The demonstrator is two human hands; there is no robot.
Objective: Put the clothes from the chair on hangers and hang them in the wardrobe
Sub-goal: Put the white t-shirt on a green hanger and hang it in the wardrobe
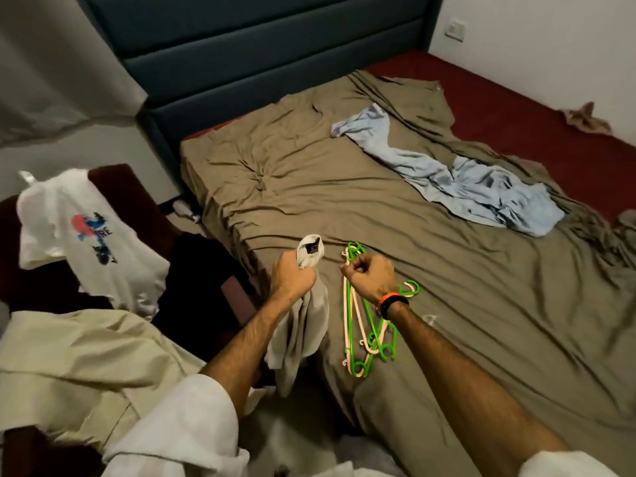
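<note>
My left hand grips a light grey garment by its bunched top, and the cloth hangs down beside the bed's corner. Just to its right, my right hand is curled around the hooks of a bunch of green and pink plastic hangers that lie on the olive bedsheet. A dark wooden chair at the left carries a white printed T-shirt, a cream garment and black clothing. No wardrobe is in view.
The bed has a rumpled olive sheet over a red one, with a light blue garment spread across it. A dark blue headboard stands behind. A brown cloth lies at the far right.
</note>
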